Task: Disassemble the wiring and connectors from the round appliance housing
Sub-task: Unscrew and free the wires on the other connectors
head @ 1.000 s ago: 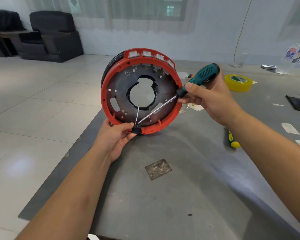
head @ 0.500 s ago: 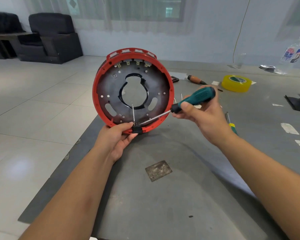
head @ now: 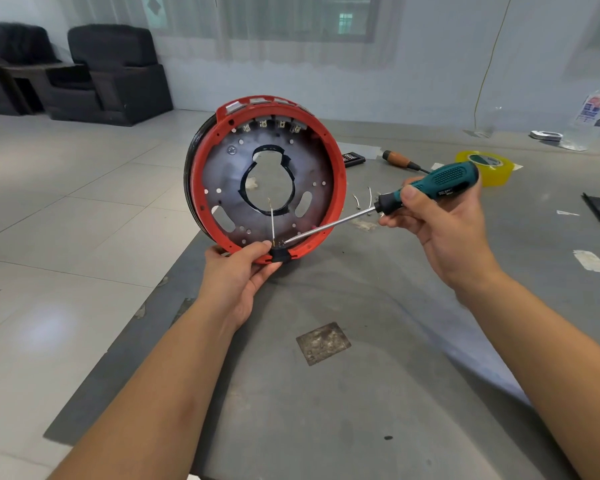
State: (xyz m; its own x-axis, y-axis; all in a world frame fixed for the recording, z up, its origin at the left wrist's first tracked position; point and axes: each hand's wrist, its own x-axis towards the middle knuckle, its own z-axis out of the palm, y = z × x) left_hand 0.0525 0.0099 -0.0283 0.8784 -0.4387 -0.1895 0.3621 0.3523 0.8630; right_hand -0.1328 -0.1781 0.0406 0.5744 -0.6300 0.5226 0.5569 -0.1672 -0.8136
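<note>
The person is holding the round appliance housing [head: 267,181] upright on its edge at the near-left part of the grey desk [head: 378,393], its open metal face turned toward the camera. The left hand [head: 238,275] is gripping the bottom of the red rim, fingers curled under it and the thumb pressing just beside the small black connector [head: 280,255] seated in the rim. The right hand [head: 437,226] is wrapped around the green handle of the screwdriver [head: 388,202], whose tip is resting at the terminal just above that connector, beside a thin wire [head: 273,223] standing up from it. The step in hand appears to be freeing this wire's terminal. To do it well, the tip should be seating squarely before any force is applied, since the shaft is coming in at a shallow slant and could skid toward the left thumb. The left hand should be bracing the rim firmly against the desk so the housing is not rolling, and pressure should be building gently, as the wire looks fine and easily bent.
</note>
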